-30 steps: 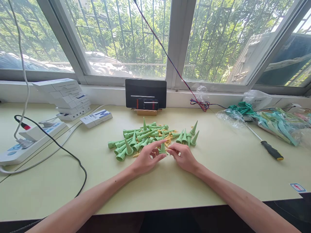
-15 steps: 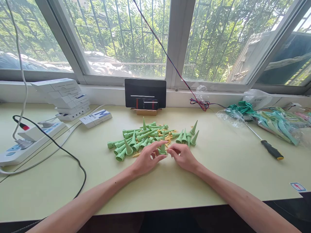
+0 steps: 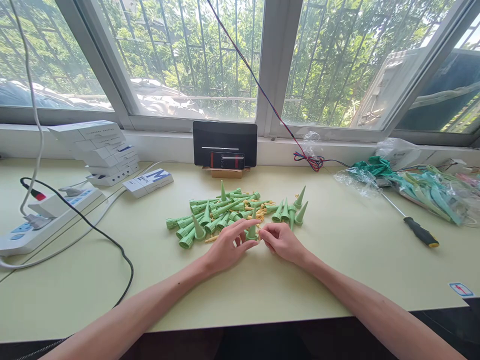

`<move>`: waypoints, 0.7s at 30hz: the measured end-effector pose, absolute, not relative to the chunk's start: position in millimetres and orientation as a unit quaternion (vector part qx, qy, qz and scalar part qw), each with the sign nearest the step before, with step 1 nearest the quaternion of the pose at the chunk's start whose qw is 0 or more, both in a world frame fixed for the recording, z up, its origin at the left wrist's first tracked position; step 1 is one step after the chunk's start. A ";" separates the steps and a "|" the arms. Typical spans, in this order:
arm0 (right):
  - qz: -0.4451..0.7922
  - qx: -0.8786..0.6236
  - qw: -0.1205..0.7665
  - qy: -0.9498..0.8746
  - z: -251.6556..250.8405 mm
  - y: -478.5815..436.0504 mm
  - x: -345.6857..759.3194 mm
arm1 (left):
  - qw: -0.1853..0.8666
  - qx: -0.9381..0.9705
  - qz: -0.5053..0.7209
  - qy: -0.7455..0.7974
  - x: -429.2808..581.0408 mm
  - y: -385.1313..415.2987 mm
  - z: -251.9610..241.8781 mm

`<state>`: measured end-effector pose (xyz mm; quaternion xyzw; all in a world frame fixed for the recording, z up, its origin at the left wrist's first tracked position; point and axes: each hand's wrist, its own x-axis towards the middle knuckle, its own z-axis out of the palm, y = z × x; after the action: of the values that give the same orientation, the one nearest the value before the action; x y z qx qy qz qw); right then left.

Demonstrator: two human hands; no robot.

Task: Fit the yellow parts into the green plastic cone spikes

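Observation:
My left hand [image 3: 230,243] is closed around a green plastic spike [image 3: 252,229] that stands point up, its flared base between thumb and fingers. Close beside that base, my right hand [image 3: 280,241] pinches thumb and fingertips together; whatever is in them is too small to make out. Behind and to the left of my hands lies a pile of green hollow spikes [image 3: 225,207], some lying flat and a few upright. Small yellow plastic pieces [image 3: 270,203] are scattered among them. To the right, several more green spikes [image 3: 285,212] form a small cluster.
A phone [image 3: 227,160] leans on a dark tablet [image 3: 225,136] at the back. White boxes [image 3: 108,150] and a power strip [image 3: 48,212] with cables occupy the left. A screwdriver [image 3: 420,231] and plastic bags [image 3: 427,192] lie right, near the window.
My right hand's fingertips have shifted very slightly beside the spike's base. My left hand keeps its hold on the spike, and the pile looks the same.

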<state>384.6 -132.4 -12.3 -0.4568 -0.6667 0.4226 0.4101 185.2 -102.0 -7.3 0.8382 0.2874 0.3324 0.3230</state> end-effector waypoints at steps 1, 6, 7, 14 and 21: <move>0.438 -0.455 0.410 -0.658 -12.0 -132.4 384.6 | 0.323 0.838 0.332 0.287 185.4 -102.2 -7.1; 0.494 -0.444 0.402 -0.631 -11.3 -131.2 384.8 | 0.313 0.842 0.331 0.288 186.3 -102.7 -7.2; 0.499 -0.443 0.399 -0.629 -11.2 -131.0 384.9 | 0.310 0.844 0.331 0.288 186.4 -102.8 -7.2; 0.532 -0.435 0.397 -0.608 -11.6 -129.5 385.5 | 0.295 0.852 0.326 0.285 186.7 -104.1 -5.8; 0.519 -0.446 0.393 -0.615 -10.3 -129.0 384.5 | 0.308 0.841 0.331 0.299 187.9 -104.3 -5.0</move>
<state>384.5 -129.0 -10.3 -0.4455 -0.6151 0.5186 0.3928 187.9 -104.3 -5.0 0.8406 0.2986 0.3308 0.3080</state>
